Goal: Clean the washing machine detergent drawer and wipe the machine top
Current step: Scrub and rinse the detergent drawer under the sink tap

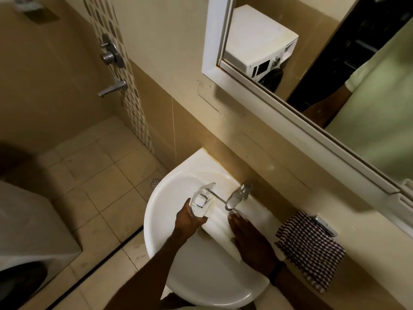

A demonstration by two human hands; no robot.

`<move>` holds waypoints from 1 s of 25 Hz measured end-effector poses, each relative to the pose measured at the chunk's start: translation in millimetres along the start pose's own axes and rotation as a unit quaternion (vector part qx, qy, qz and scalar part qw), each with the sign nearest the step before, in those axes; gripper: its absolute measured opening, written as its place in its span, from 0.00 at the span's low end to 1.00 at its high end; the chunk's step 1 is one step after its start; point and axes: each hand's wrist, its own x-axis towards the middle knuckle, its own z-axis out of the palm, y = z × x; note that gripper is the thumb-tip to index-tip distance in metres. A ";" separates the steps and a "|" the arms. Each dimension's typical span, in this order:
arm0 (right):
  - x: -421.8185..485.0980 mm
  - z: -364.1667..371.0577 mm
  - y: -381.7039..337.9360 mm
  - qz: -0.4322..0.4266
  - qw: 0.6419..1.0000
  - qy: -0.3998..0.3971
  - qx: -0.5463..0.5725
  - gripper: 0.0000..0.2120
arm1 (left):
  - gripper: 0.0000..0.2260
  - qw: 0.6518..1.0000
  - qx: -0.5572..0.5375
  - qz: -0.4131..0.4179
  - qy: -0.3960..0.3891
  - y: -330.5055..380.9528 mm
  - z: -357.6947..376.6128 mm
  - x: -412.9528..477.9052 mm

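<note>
The detergent drawer (218, 224) is steadied beneath the flat right hand (250, 240) — the seemingly detached clear insert (201, 198), gripped by the left hand (188, 221), should be rinsed.

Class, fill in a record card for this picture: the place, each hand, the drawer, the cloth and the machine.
place: bathroom, at a white sink below a mirror
left hand: grips a clear plastic insert over the basin
right hand: lies flat on the white drawer
drawer: lies in the sink, one end near the tap
checked cloth: right of the sink, untouched
washing machine: lower left, apart from the sink
</note>
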 end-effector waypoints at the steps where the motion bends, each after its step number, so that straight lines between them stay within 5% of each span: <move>1: -16.0 -2.5 3.4 0.015 1.000 0.020 0.000 0.28 | 0.34 1.000 0.001 -0.004 0.001 -0.7 0.3 1.0; 7: 58.1 12.9 -24.8 0.060 0.996 -0.035 0.064 0.29 | 0.35 1.000 0.000 0.008 0.005 4.4 0.2 -0.1; 13: -48.5 2.5 7.1 0.100 0.994 0.040 0.019 0.26 | 0.32 1.000 0.011 -0.001 0.022 10.4 -0.9 -3.3; 18: 40.3 3.5 -33.6 0.195 0.975 0.033 0.099 0.25 | 0.34 0.999 -0.002 0.003 0.035 10.5 1.8 -5.0; 25: -26.1 12.4 -1.4 0.099 0.990 0.061 0.077 0.25 | 0.27 0.999 0.033 0.035 0.010 21.6 -12.5 2.2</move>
